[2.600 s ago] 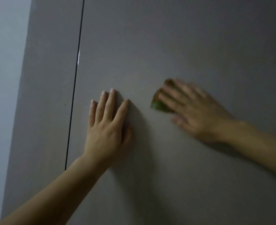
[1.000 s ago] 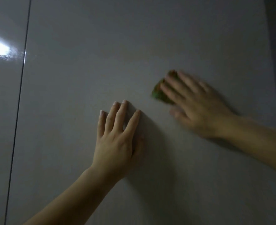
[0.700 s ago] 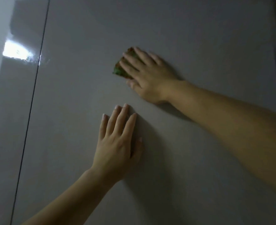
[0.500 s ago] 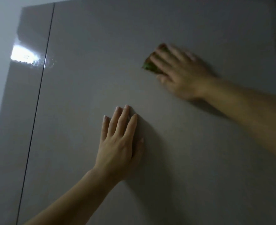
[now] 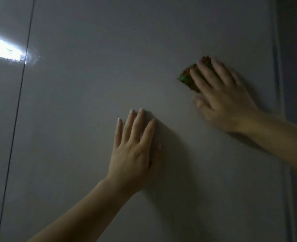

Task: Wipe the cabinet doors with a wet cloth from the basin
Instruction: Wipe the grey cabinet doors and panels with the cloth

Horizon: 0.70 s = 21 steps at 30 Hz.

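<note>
Here, right hand (image 5: 221,96) flat, seemingly pressing green cloth (image 5: 188,78) against cabinet door (image 5: 91,84); left hand (image 5: 133,151) splayed, empty.

Two bare forearms w/ no sleeves, watch, rings or bracelets in view: left hand (image 5: 132,151) slender w/ long fingers & short, pale, neatly trimmed nails, right hand (image 5: 221,95) likewise unadorned, its nails short & pale, edges a bit blurred.
</note>
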{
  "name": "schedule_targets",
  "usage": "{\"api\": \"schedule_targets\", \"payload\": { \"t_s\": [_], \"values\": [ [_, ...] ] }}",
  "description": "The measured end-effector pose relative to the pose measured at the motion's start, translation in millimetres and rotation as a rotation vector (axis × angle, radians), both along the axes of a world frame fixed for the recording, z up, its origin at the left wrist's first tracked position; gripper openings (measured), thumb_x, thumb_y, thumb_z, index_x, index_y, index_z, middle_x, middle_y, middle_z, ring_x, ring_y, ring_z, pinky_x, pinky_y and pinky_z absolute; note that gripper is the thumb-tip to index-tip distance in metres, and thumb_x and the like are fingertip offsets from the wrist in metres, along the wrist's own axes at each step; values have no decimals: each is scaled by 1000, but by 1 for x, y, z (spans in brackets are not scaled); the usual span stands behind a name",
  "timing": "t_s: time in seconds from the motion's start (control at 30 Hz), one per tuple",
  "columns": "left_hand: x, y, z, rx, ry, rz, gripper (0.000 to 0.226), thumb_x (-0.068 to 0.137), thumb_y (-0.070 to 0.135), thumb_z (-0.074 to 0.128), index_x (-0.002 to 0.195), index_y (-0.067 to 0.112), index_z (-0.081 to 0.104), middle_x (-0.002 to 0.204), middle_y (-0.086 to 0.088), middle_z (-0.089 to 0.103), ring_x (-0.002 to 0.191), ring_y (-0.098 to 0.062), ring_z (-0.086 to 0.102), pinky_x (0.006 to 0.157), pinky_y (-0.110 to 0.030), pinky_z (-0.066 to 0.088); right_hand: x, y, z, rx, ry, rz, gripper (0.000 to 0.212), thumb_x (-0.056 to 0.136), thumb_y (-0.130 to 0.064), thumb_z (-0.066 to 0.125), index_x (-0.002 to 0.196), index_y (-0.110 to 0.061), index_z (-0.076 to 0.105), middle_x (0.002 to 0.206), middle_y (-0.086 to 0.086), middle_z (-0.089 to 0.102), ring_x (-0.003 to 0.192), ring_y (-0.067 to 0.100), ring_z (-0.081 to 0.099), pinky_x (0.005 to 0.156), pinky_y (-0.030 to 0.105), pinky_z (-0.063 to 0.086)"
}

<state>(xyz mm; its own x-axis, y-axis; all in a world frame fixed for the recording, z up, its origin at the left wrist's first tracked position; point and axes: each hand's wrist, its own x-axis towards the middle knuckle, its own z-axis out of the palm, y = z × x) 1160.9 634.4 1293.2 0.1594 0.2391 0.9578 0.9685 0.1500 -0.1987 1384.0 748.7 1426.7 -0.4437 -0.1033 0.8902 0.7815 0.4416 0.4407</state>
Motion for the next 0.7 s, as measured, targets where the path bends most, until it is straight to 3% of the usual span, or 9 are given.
{"api": "schedule_targets", "payload": {
  "t_s": [0.17,0.2,0.3,0.4,0.57,0.63,0.7],
  "values": [
    [24,15,-12,-36,76,3,63,105,50,29,155,13,38,166,-21,24,156,-39,13,124,-63,15,26,10,-94,121,-413,-53,68,104,-53,24,163,-18,20,171,6,13,157,33,9,126,48,13],
    [27,17,-13,-33,60,6,64,104,51,32,154,12,39,165,-22,24,156,-40,14,123,-63,16,35,15,-89,136,-400,-55,67,104,-51,25,162,-18,21,170,6,14,157,33,12,124,47,12],
    [33,20,-13,-14,25,9,66,101,50,37,151,8,44,164,-24,26,155,-42,16,122,-64,16,56,28,-48,48,-102,-54,68,101,-48,30,160,-16,27,168,9,22,154,35,21,121,50,17],
    [37,22,-15,1,20,19,66,102,50,36,152,7,44,164,-24,25,155,-41,15,123,-65,13,58,25,-45,-32,51,-24,71,99,-50,29,160,-13,28,169,11,21,155,38,18,124,55,15],
    [49,24,-35,-60,41,14,65,104,53,25,155,16,37,168,-22,17,157,-39,6,122,-69,9,70,30,-120,75,-359,-71,69,103,-52,27,162,-16,20,171,8,12,157,35,9,126,53,14],
    [56,26,-43,-72,34,10,65,103,53,26,157,17,35,168,-20,17,157,-38,6,121,-70,9,82,40,-99,100,-337,-55,66,104,-49,29,162,-17,22,170,9,17,156,36,15,124,56,19],
    [60,28,-47,-67,22,11,66,103,51,30,158,15,34,168,-20,18,157,-38,7,120,-71,9,87,48,-69,59,-144,-29,65,105,-47,28,161,-14,24,169,11,21,155,38,19,121,60,23]
  ]
}}
